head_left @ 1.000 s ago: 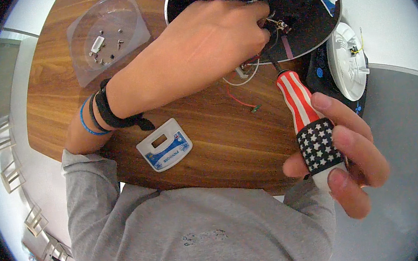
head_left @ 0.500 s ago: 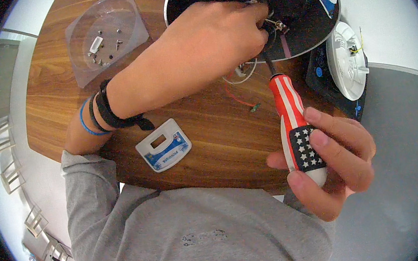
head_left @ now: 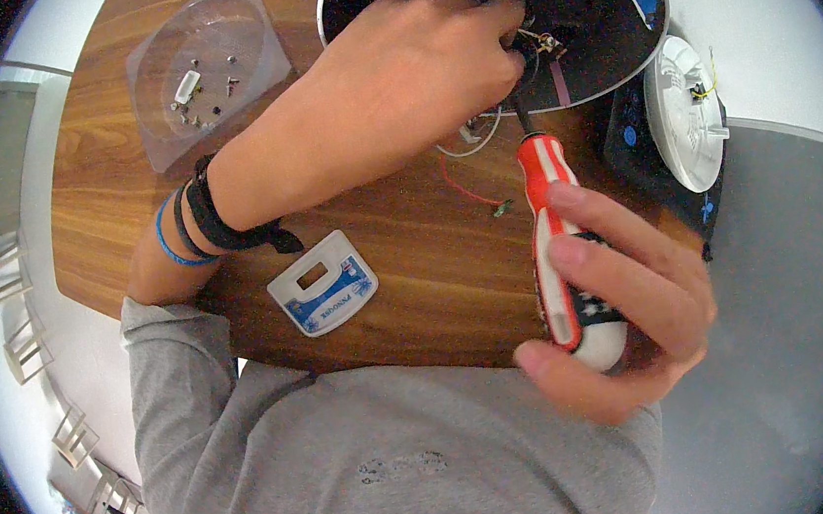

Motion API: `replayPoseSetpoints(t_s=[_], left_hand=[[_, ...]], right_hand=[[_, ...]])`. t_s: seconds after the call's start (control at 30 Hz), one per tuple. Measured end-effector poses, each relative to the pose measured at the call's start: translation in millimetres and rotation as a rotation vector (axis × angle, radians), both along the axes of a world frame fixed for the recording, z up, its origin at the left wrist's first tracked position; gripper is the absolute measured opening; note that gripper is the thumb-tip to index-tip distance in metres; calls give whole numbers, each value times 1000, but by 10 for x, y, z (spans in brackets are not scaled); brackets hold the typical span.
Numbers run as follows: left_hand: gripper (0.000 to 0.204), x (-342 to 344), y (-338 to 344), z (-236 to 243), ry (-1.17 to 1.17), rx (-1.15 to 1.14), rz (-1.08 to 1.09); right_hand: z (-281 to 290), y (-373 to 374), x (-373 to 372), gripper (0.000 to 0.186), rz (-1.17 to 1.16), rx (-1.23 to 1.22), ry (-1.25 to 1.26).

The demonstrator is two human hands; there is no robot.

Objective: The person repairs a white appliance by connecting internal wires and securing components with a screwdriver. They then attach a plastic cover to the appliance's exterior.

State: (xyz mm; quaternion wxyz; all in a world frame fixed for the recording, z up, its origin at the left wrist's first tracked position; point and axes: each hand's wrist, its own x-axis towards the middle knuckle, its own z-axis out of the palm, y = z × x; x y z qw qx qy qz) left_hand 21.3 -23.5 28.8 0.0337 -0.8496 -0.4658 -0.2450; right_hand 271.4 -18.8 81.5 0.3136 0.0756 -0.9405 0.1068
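The right hand (head_left: 663, 317) grasps a screwdriver (head_left: 555, 288) by its striped handle; the shaft (head_left: 524, 121) runs past the near rim of a black-lined housing (head_left: 602, 55), and the tip is hidden. The left hand (head_left: 456, 49) is curled in the mouth of the housing; whether it grips a part cannot be determined. On the wooden surface (head_left: 434, 285), a clear tray (head_left: 158, 148) with small screws (head_left: 232, 81) lies left of the housing, and a white panel (head_left: 338, 299) lies nearer the body.

Brown wood-grained table (head_left: 94, 203), pale chairs (head_left: 6, 268) along the left, plain grey surface (head_left: 784, 320) at right.
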Motion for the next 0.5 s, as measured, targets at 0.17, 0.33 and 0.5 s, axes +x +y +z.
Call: replayPoseSetpoints(t_s=[0.17, 0.33, 0.5], left_hand=[[27, 43, -3, -4, -6, -36, 2], [29, 50, -18, -47, 15, 19, 39], [30, 51, 11, 11, 51, -36, 31]], right_hand=[[27, 20, 49, 50, -79, 131, 26], [-44, 83, -68, 42, 60, -18, 36], [-100, 32, -48, 35, 91, -96, -26]])
